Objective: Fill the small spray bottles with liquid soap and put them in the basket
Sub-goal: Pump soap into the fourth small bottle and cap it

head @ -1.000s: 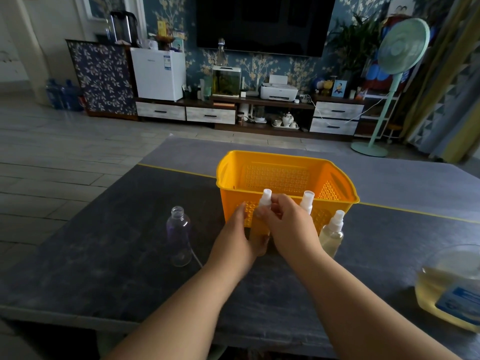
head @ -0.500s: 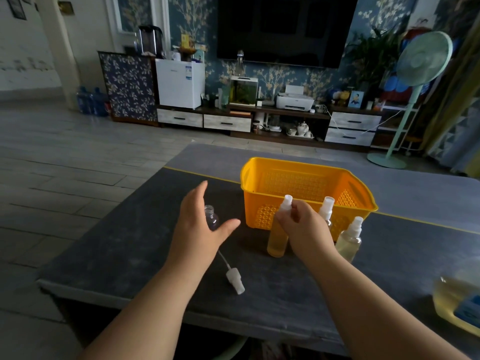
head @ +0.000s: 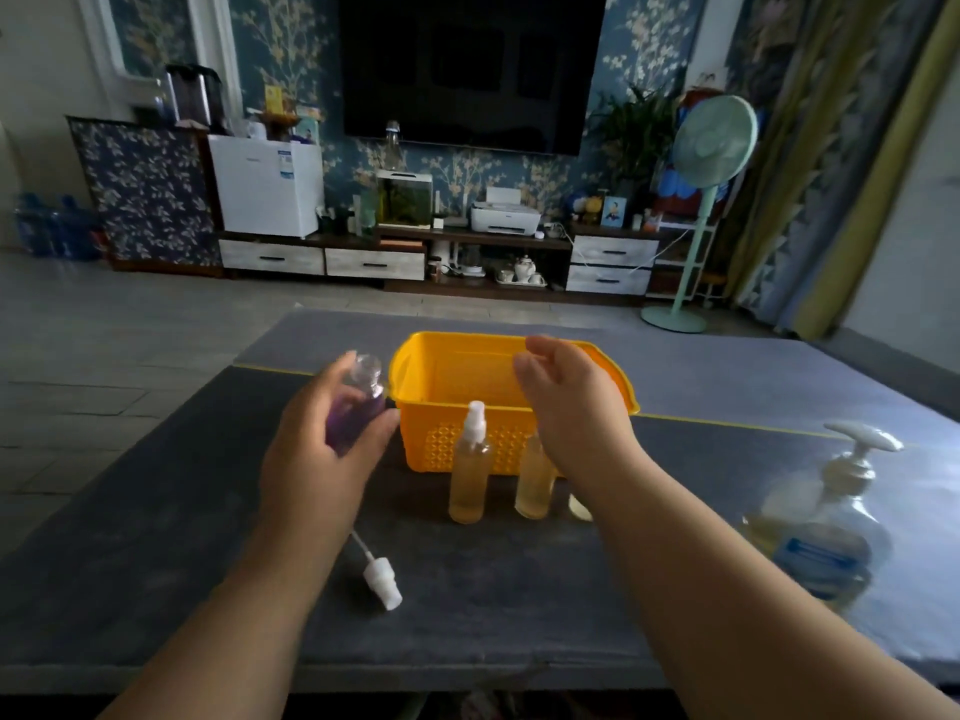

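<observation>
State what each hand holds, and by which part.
Left hand grips the uncapped purple bottle around its body. Right hand holds nothing, open.

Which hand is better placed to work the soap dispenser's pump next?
Right. The right hand is empty and open, on the same side as the soap dispenser. The left hand already grips the uncapped purple bottle.

Three filled spray bottles, one purple bottle, one basket, one soap dispenser.
</observation>
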Action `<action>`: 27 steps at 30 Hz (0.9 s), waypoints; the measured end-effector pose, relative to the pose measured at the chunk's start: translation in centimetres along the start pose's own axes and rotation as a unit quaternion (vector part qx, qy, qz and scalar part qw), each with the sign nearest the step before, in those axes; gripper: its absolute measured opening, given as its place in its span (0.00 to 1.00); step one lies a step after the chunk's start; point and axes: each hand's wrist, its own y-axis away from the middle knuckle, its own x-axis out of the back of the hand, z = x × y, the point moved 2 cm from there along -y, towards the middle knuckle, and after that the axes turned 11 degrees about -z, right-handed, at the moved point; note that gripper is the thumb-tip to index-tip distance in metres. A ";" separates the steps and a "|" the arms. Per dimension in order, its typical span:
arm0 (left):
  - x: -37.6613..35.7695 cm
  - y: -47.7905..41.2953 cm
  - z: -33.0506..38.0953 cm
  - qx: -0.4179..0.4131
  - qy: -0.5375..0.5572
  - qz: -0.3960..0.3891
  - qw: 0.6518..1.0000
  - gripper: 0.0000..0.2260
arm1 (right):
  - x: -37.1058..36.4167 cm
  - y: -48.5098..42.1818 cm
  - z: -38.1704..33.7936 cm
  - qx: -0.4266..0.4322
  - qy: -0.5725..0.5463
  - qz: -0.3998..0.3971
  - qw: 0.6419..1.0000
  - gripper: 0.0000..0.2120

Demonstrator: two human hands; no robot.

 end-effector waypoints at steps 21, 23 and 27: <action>-25.3 0.4 12.8 -0.098 -0.031 -0.327 0.939 0.17 | 22.5 3.4 7.3 -0.095 0.184 0.155 0.966 0.14; -25.9 0.1 12.8 -0.113 -0.057 -0.325 0.937 0.17 | 22.6 3.2 8.1 -0.112 0.192 0.145 0.964 0.14; -26.6 -0.6 13.0 -0.123 -0.069 -0.322 0.936 0.20 | 22.5 2.3 9.1 -0.133 0.177 0.116 0.968 0.13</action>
